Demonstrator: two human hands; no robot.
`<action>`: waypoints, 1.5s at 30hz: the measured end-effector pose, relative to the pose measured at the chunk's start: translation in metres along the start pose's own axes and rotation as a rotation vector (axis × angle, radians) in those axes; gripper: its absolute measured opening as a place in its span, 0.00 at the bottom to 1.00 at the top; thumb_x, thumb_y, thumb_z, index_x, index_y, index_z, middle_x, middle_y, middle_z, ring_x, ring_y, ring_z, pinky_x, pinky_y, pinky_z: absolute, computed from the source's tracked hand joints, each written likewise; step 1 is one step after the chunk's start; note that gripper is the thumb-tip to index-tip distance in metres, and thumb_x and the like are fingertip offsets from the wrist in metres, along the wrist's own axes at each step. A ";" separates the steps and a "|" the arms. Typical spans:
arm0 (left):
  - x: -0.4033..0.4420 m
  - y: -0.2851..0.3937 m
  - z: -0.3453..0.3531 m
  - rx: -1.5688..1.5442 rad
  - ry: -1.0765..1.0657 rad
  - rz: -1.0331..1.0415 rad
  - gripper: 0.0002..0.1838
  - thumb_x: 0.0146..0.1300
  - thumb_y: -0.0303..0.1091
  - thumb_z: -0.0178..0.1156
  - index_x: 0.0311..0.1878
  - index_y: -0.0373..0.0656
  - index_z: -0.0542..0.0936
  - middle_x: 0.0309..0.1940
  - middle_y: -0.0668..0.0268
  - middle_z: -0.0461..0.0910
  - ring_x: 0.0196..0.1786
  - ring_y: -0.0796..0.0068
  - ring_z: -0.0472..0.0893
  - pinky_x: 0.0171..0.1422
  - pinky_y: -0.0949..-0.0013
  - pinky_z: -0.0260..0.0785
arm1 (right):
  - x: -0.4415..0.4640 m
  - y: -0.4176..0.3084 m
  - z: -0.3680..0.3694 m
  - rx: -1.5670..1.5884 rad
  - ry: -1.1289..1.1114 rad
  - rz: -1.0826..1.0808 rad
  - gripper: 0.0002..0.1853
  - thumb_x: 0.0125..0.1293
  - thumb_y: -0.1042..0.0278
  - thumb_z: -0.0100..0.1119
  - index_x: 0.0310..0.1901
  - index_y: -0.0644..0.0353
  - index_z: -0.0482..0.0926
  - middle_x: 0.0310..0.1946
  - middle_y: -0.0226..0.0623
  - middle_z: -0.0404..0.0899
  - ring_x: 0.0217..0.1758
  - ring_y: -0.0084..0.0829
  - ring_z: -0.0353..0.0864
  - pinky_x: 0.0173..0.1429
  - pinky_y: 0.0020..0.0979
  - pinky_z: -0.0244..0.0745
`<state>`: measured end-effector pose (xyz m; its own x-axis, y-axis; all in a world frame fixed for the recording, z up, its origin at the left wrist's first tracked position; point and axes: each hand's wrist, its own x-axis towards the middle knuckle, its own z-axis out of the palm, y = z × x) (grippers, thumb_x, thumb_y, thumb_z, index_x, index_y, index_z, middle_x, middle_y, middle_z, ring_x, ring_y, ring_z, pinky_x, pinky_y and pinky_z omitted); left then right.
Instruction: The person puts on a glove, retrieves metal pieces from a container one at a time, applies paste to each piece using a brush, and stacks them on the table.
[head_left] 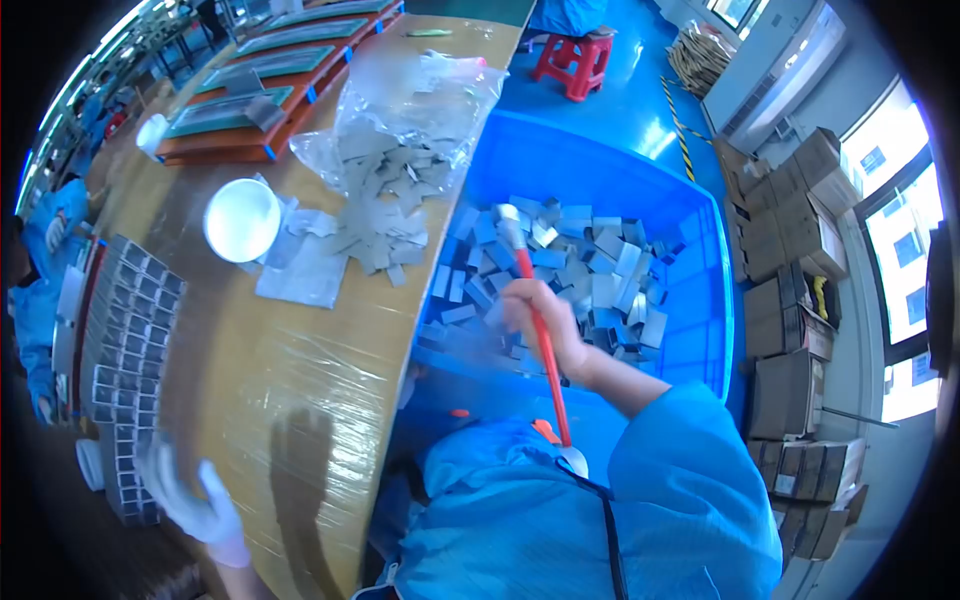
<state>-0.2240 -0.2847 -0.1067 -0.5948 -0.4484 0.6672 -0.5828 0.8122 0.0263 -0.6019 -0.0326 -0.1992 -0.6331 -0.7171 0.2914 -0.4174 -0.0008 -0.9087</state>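
Red-handled tool (553, 385), one: pale head over the blue bin. Right hand (548, 318), one: bare, closed round the handle. Blue bin (700, 300), one: holding metal pieces (605, 290), too many to count. Left hand (198, 505), one: gloved, fingers spread, grasping nothing visible, near stacked metal frames (135, 315). White tub (242, 220), one, on table (290, 370). Red stool (575, 62), one.

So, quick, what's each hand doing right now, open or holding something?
Left hand: open, with nothing visible in it.
Right hand: closed around a red-handled tool.
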 end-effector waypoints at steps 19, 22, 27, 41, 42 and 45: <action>0.008 0.254 0.179 -0.304 -0.902 0.667 0.13 0.60 0.31 0.56 0.49 0.45 0.77 0.46 0.58 0.80 0.55 0.56 0.76 0.70 0.57 0.58 | -0.163 0.031 -0.102 -0.930 -0.442 -0.009 0.16 0.55 0.66 0.72 0.38 0.54 0.71 0.25 0.34 0.79 0.26 0.39 0.80 0.35 0.31 0.75; 0.000 0.252 0.168 -0.286 -0.915 0.634 0.08 0.61 0.27 0.53 0.43 0.46 0.78 0.39 0.60 0.81 0.49 0.58 0.79 0.67 0.59 0.62 | -0.164 0.018 -0.097 -0.907 -0.489 0.044 0.16 0.54 0.71 0.71 0.37 0.55 0.71 0.26 0.35 0.80 0.27 0.38 0.81 0.34 0.30 0.75; 0.002 0.254 0.164 -0.265 -0.950 0.638 0.07 0.62 0.27 0.53 0.40 0.46 0.78 0.38 0.61 0.81 0.45 0.59 0.80 0.63 0.58 0.65 | -0.162 0.011 -0.097 -0.888 -0.537 0.082 0.15 0.54 0.73 0.70 0.36 0.55 0.70 0.27 0.36 0.82 0.29 0.38 0.83 0.35 0.30 0.76; 0.015 0.256 0.175 -0.314 -0.962 0.632 0.07 0.59 0.29 0.52 0.39 0.45 0.78 0.37 0.61 0.80 0.44 0.60 0.78 0.69 0.56 0.60 | -0.123 0.037 -0.117 -0.700 -0.703 0.025 0.14 0.56 0.60 0.71 0.34 0.55 0.74 0.23 0.32 0.80 0.23 0.34 0.80 0.31 0.27 0.74; 0.016 0.258 0.174 -0.310 -0.972 0.620 0.08 0.59 0.29 0.52 0.40 0.45 0.78 0.38 0.61 0.80 0.45 0.59 0.78 0.70 0.55 0.59 | -0.106 0.040 -0.120 -0.630 -0.783 -0.038 0.14 0.58 0.57 0.70 0.31 0.53 0.73 0.21 0.31 0.78 0.21 0.33 0.78 0.29 0.27 0.73; 0.015 0.262 0.170 -0.339 -0.917 0.593 0.10 0.58 0.29 0.52 0.43 0.45 0.78 0.42 0.60 0.79 0.48 0.59 0.77 0.71 0.55 0.58 | -0.057 0.048 -0.115 -0.547 -0.711 -0.161 0.18 0.60 0.49 0.66 0.25 0.51 0.73 0.18 0.30 0.74 0.18 0.31 0.74 0.26 0.27 0.69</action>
<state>-0.4796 -0.1423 -0.2164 -0.9875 0.0483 -0.1497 0.0207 0.9832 0.1811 -0.6607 0.0882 -0.2256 -0.0651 -0.9978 -0.0152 -0.8318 0.0627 -0.5515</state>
